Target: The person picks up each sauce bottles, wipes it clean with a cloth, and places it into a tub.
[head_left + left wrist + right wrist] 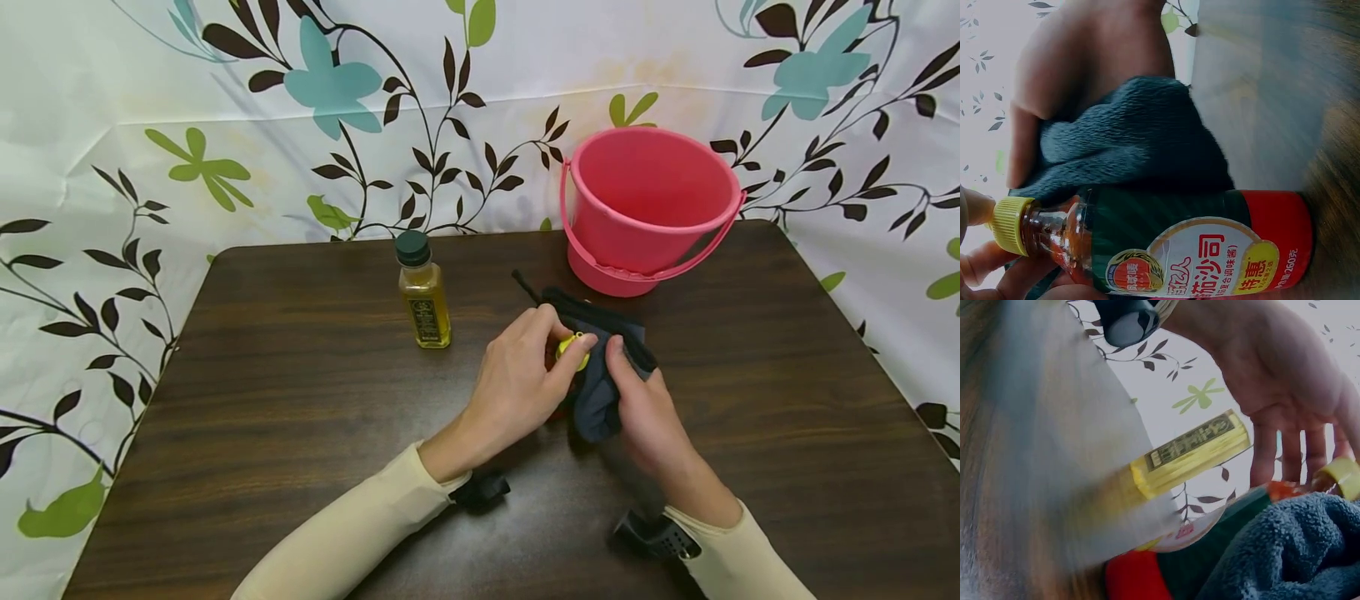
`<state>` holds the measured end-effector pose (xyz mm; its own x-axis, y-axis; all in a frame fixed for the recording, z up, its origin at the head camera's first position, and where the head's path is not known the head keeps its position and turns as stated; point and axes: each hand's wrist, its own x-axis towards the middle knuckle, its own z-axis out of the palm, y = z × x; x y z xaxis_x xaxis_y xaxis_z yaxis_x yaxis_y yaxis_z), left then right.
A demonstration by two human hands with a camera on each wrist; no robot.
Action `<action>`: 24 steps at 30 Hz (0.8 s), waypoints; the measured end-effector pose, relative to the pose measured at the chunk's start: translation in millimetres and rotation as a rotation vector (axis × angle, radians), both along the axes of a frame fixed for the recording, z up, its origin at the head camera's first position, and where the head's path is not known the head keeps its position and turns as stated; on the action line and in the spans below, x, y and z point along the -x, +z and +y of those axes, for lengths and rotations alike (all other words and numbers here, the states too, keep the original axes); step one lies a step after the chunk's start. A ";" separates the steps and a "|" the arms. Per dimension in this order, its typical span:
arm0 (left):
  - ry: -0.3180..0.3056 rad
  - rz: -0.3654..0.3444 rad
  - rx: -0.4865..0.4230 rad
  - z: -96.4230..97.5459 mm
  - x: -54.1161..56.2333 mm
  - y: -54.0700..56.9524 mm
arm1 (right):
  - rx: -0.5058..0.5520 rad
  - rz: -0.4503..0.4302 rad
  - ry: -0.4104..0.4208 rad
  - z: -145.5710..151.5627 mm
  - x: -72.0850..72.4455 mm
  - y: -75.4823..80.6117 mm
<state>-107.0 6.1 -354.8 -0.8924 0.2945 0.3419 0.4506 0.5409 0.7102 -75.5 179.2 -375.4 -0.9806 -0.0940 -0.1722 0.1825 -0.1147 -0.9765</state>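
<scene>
"Two hands, close together, in the head view. What do they hold?"
"The left hand (517,375) pinches a yellow screw cap (567,344); the right hand (649,408) grips a dark blue-grey cloth (596,410)."
"What's around them?"
"A tapered pink bucket (637,237) at the table's (300,417) far edge, toward the right corner, just behind the cloth. Near that edge, farther left, stands a square-sided, green-capped oil bottle (425,307). A leaf-print sheet (90,100) hangs behind."
"And the left wrist view?"
"The cap, finely ribbed, sits on a tomato sauce bottle (1107,212), upright on the table, the fluffy cloth bunched against its side. Its label reads 茄沙司, 特惠 and 260克."
"Right wrist?"
"The cloth blocks part of that bottle. The oil bottle's dark label is too blurred to read."
</scene>
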 end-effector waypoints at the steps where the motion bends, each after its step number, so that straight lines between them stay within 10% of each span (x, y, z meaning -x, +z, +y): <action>1: -0.001 -0.001 -0.001 0.0 -0.1 -0.4 | 0.004 0.010 -0.008 -0.5 -1.0 1.9; 24: 0.012 0.046 0.014 3.1 -0.1 0.4 | 0.285 0.330 -0.085 7.1 -5.4 40.4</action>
<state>-106.9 9.2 -354.4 -0.8792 0.2894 0.3784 0.4762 0.5564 0.6809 -70.1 186.3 -335.0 -0.9849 -0.0088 0.1728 -0.1559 -0.3887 -0.9081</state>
